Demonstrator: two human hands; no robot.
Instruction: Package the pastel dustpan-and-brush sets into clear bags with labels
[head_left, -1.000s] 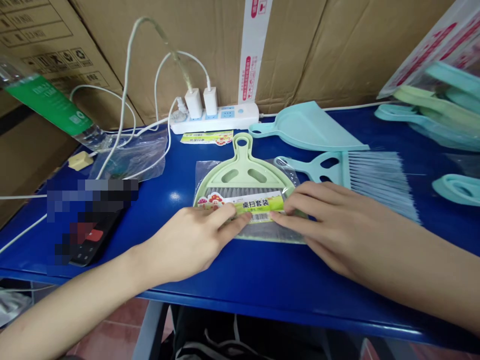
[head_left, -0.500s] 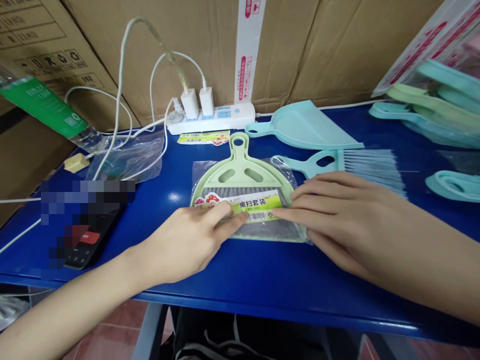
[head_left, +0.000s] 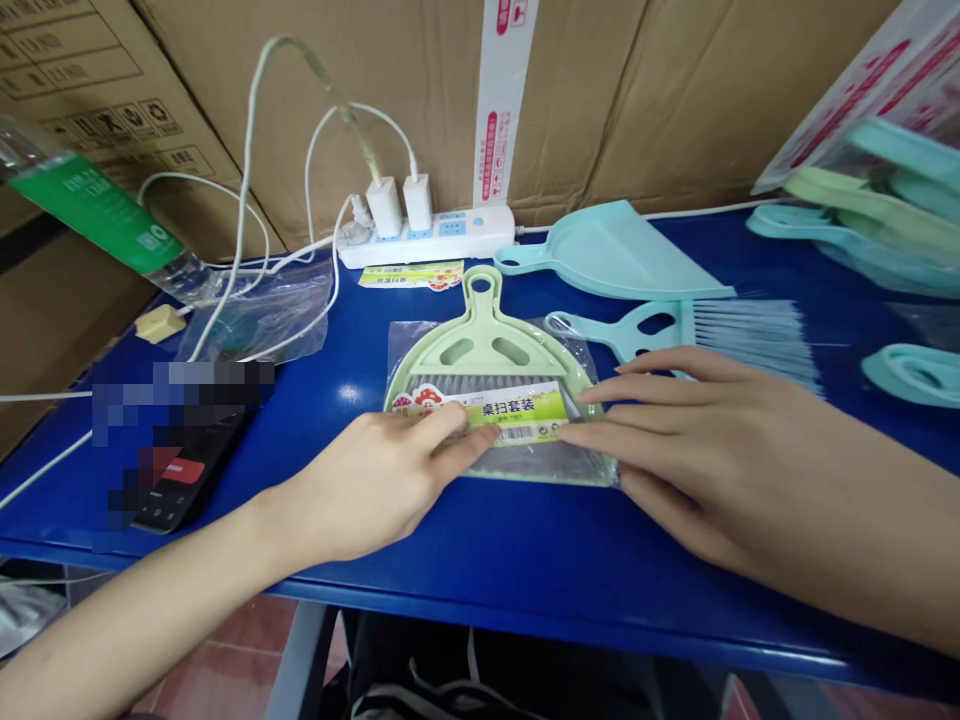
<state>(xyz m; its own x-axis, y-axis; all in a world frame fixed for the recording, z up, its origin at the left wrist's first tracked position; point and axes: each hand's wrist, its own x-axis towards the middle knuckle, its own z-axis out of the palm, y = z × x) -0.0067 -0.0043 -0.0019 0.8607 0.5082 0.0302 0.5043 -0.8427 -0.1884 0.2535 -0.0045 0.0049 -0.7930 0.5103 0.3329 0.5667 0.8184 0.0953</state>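
A pale green dustpan (head_left: 487, 345) lies in a transparent plastic bag (head_left: 555, 465) on the blue table (head_left: 480, 545), with a grey-bristled brush (head_left: 450, 385) packed against it. A green-and-white printed label (head_left: 517, 412) crosses the bag. My left hand (head_left: 382, 480) rests flat on the bag's left part, fingertips on the label. My right hand (head_left: 690, 440) lies on the bag's right edge, fingers spread, its index fingertip near the label's right end. Neither hand is closed around anything. The hands hide the lower corners of the bag.
A loose mint dustpan (head_left: 615, 255) and mint brush (head_left: 742, 335) lie beyond my right hand. Stacked dustpans (head_left: 855, 235) sit far right. A power strip (head_left: 427, 238) with chargers, tangled white cables, a bottle (head_left: 97, 205) and a phone (head_left: 184, 470) lie left and behind.
My right hand has drawn slightly rightward, its fingertips now further back from the label. My left hand and the bagged set stay nearly in place.
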